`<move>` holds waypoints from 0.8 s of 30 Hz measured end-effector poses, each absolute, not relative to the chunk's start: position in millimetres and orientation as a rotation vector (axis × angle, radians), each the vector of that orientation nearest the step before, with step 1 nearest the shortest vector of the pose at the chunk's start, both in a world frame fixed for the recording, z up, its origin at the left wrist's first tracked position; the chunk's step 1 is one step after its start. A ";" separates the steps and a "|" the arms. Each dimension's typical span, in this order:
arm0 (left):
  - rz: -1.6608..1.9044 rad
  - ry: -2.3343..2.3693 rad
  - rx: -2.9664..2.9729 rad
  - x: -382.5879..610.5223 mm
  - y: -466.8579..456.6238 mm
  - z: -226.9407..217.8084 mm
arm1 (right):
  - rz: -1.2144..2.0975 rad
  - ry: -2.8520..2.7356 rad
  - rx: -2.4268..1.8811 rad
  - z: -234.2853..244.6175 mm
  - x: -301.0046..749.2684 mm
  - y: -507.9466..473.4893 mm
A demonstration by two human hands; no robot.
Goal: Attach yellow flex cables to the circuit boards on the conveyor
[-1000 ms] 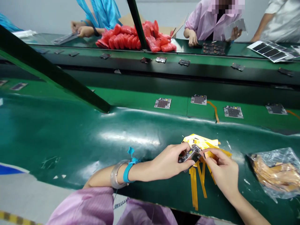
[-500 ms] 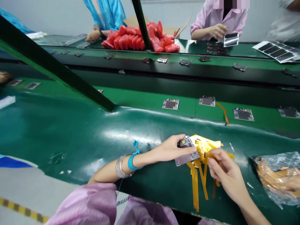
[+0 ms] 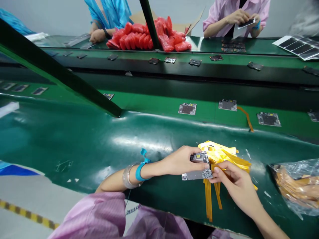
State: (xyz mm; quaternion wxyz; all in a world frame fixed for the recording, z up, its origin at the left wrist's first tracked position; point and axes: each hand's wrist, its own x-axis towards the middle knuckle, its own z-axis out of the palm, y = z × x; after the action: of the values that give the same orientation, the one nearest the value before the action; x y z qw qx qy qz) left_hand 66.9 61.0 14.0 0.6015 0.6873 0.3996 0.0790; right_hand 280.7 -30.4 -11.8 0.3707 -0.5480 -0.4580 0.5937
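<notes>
Held by its edges in my left hand (image 3: 180,161) is a grey circuit board (image 3: 195,175), with a small yellow square near its top. My left wrist wears a blue strap and a clear bangle. My right hand (image 3: 233,181) pinches an orange flat flex cable at the board's right edge; the fingers mostly hide the cable's end, and I cannot tell whether it is joined to the board. Behind and beneath both hands lies a pile of orange-yellow flex cables (image 3: 219,153), several strips hanging towards the table's front edge.
A clear bag of flex cables (image 3: 296,186) lies at the right. Beyond the green mat, a belt carries several circuit boards (image 3: 187,109), one with a cable (image 3: 245,117) attached. A slanted green post (image 3: 74,84) stands at left. Across the line, co-workers sit near red-wrapped packets (image 3: 139,36).
My right hand has moved left and slightly down, bringing the cable end to the board's edge. The board has turned a little flatter. Boards on the near belt appear further right.
</notes>
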 end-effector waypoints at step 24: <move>0.146 0.977 1.728 66.7 57.4 13.2 | 1.734 -1.165 -1.320 -10.3 280.9 -27.1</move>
State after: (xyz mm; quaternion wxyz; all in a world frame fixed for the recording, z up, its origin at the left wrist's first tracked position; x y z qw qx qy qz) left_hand 66.7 57.4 13.2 0.5443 0.7283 0.4118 0.0614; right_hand 280.9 -27.1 -10.3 0.3289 -0.5046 -0.4453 0.6625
